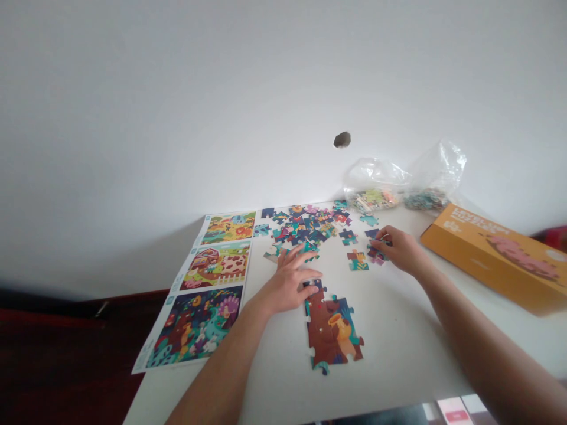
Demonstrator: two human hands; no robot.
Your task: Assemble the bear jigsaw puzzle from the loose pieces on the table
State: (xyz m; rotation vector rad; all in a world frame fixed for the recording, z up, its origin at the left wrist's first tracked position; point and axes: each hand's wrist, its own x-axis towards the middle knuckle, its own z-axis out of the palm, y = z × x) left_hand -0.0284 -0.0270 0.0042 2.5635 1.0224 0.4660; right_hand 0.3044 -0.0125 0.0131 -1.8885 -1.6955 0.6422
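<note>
A partly joined jigsaw section (330,333), brown bear with an orange pot, lies flat on the white table. My left hand (290,280) is spread with its fingers apart, thumb at the section's upper left edge and fingertips beside the loose puzzle pieces (305,224). My right hand (398,251) is closed in a pinch on a dark puzzle piece (372,234) to the right of the pile; the fingers partly cover it. A purple-and-pink piece (378,257) lies just under that hand. An orange-and-teal piece (358,260) lies between my hands.
A picture sheet (177,286) with three printed scenes lies at the left table edge. Two clear plastic bags (374,177) of pieces stand against the white wall (221,106). A yellow puzzle box (496,254) sits on the right. The wall has a hole (342,140).
</note>
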